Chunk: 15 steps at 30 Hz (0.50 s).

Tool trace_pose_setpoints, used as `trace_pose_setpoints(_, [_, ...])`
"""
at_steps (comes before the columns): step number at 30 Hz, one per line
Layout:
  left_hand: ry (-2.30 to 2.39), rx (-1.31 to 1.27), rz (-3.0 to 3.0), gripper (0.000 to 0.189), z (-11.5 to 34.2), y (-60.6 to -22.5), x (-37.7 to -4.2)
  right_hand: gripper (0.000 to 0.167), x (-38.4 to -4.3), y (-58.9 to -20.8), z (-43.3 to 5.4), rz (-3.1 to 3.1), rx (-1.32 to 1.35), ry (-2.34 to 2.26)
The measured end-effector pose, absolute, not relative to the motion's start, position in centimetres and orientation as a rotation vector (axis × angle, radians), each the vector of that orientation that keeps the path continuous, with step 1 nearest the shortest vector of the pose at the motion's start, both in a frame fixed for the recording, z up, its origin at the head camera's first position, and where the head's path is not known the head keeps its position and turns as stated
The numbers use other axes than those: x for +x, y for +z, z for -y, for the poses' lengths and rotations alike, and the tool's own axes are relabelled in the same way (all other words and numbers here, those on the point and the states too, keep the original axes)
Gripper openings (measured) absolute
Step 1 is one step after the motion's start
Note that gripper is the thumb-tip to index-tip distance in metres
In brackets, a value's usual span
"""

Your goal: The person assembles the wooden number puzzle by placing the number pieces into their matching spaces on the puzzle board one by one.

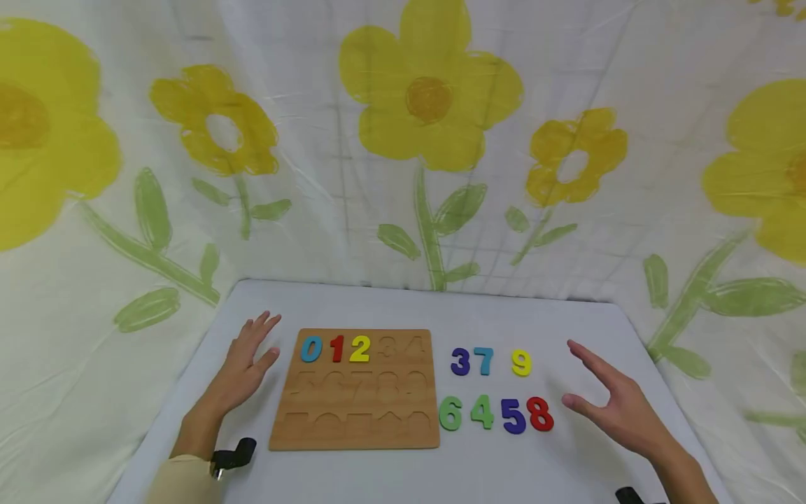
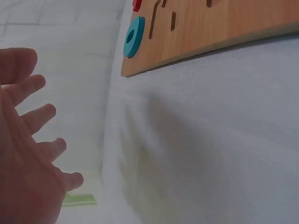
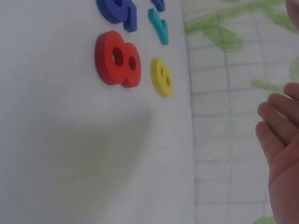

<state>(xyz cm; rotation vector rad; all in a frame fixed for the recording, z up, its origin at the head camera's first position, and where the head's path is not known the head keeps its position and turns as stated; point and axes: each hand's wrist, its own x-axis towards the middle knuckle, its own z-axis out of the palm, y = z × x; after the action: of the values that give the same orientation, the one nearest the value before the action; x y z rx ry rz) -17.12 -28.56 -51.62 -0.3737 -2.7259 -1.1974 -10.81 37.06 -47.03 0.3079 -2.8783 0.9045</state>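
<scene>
Ten numbers [image 1: 336,348]: three on one board [image 1: 352,439], being 0 [image 1: 305,350], 1 [image 1: 336,348] and 2 [image 1: 360,350], and seven on one table [image 1: 504,469], being 3 [image 1: 462,362], 7 [image 1: 484,360], 9 [image 1: 527,362], 6 [image 1: 443,414], 4 [image 1: 483,418], 5 [image 1: 513,414] and 8 [image 1: 540,414]. Two each are blue, red, yellow, purple and green. Twelve bare slots [image 1: 387,383]: two in the top row, five in each of two more. One left hand [image 1: 245,367], one right hand [image 1: 620,406]. Five flowers [image 1: 472,84] on one cloth [image 1: 308,231], plus a yellow scrap [image 1: 783,7] too cut off to tell.

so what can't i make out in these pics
Left wrist view: most of the wooden board, cut off by the top and right edges; only a bit of the red 1 shows.
Right wrist view: most of the purple 3, cut off by the top edge; part of the right hand, by the right edge.
Head view: exact shapes of the bottom-row recesses, too small and faint.
</scene>
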Motion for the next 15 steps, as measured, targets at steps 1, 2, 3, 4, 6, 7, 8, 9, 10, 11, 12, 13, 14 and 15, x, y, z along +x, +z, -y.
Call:
trace_pose_setpoints(1, [-1.186,-0.377,2.748,0.061,28.4,-51.7,-17.4,0.094,-10.8,-47.1,-37.1,2.883,0.307,0.903])
trace_pose_setpoints(2, [-1.167,-0.38,2.774,0.061,28.3,-51.8,-17.7,0.094,-10.7,-47.3,-37.1,2.883,0.304,0.907])
trace_pose_setpoints(3, [-1.148,-0.378,2.802,0.06,28.2,-51.9,-18.0,0.093,-10.7,-47.4,-37.1,2.886,0.303,0.905])
trace_pose_setpoints(4, [-1.121,-0.379,2.83,0.059,28.1,-52.0,-18.2,0.092,-10.7,-47.6,-37.1,2.889,0.302,0.904])
trace_pose_setpoints(6, [-1.067,-0.375,2.882,0.058,27.8,-52.4,-18.6,0.09,-10.7,-47.9,-37.1,2.898,0.306,0.908])
trace_pose_setpoints(7, [-1.045,-0.371,2.906,0.058,27.8,-52.5,-18.8,0.089,-10.7,-48.2,-37.0,2.903,0.312,0.91])
trace_pose_setpoints(8, [-1.028,-0.366,2.923,0.058,27.7,-52.7,-18.9,0.089,-10.7,-48.4,-36.9,2.906,0.315,0.907])
trace_pose_setpoints(9, [-1.014,-0.362,2.936,0.058,27.6,-52.9,-18.9,0.088,-10.8,-48.7,-36.9,2.913,0.322,0.909])
trace_pose_setpoints(10, [-1.002,-0.357,2.945,0.058,27.6,-53.1,-18.9,0.088,-10.8,-48.9,-36.8,2.917,0.327,0.913])
trace_pose_setpoints(11, [-0.999,-0.35,2.952,0.059,27.6,-53.3,-19.0,0.087,-10.8,-49.2,-36.7,2.923,0.332,0.918])
trace_pose_setpoints(12, [-0.996,-0.341,2.959,0.059,27.5,-53.5,-19.0,0.086,-10.8,-49.4,-36.6,2.928,0.335,0.927])
trace_pose_setpoints(13, [-1.002,-0.331,2.968,0.059,27.5,-53.6,-19.0,0.085,-10.9,-49.7,-36.5,2.934,0.334,0.935])
trace_pose_setpoints(14, [-1.007,-0.319,2.976,0.059,27.5,-53.8,-19.1,0.085,-10.9,-49.9,-36.4,2.941,0.332,0.941])
trace_pose_setpoints(15, [-1.01,-0.309,2.987,0.06,27.5,-53.9,-19.1,0.085,-10.9,-50.2,-36.4,2.949,0.335,0.956])
